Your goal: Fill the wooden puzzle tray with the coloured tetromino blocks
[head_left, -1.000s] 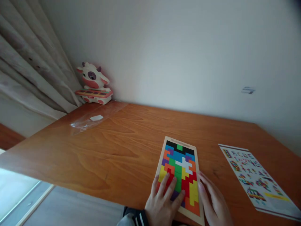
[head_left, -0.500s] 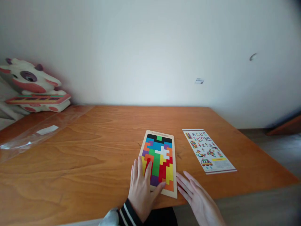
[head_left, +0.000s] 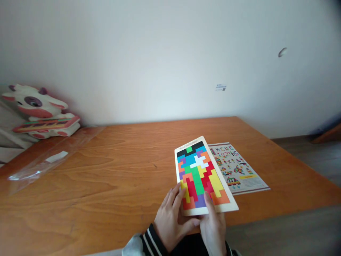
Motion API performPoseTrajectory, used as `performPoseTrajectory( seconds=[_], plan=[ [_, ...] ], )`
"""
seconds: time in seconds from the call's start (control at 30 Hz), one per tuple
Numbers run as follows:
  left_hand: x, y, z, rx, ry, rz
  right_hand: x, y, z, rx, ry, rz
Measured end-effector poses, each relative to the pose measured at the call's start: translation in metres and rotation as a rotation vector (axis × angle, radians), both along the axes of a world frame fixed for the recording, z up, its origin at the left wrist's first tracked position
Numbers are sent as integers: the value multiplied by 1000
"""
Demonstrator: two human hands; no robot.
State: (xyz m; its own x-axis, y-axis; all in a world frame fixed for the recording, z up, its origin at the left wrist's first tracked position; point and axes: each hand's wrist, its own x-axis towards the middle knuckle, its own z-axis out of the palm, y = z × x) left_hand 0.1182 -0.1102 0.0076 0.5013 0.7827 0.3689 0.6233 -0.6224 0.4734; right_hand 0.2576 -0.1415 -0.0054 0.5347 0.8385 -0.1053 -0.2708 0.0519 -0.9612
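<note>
A wooden block puzzle board (head_left: 197, 174), filled with coloured pieces in a pale frame, is tilted up off the table at its near end. My right hand (head_left: 213, 227) grips its bottom edge, thumb on top over the pieces and the fingers hidden underneath. At the lower left edge of the board, my left hand (head_left: 172, 217) touches it with outstretched fingertips, its thumb apart and pointing toward my right hand. The board's upper right side covers part of a printed pattern sheet (head_left: 239, 170) lying on the table.
The wooden table (head_left: 119, 170) stands against a white wall. At the far left sits a cow-shaped toy keyboard (head_left: 45, 113). In front of it lies a clear plastic bag (head_left: 29, 174) with a white label. The table's right edge drops to the floor.
My right hand has moved from beside the board to grip its bottom edge. The board has been raised, turned and shifted right. My left hand has slid from its face to its left edge.
</note>
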Motion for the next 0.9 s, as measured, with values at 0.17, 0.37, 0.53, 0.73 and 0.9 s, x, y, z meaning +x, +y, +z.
performPoseTrajectory(
  seconds=[0.17,0.37,0.53,0.73,0.9],
  plan=[
    [-36,9,8,-84,-196,151,-12,14,27,-91,-142,-14],
    [-124,19,2,-52,-609,647,-61,44,52,237,-1219,586],
    [-154,16,0,-48,-602,659,-99,48,22,162,-1460,550],
    [-142,12,2,96,-204,497,-86,48,25,171,-1434,559],
    [-126,11,1,169,72,303,-53,34,13,46,-1399,260]
  ],
)
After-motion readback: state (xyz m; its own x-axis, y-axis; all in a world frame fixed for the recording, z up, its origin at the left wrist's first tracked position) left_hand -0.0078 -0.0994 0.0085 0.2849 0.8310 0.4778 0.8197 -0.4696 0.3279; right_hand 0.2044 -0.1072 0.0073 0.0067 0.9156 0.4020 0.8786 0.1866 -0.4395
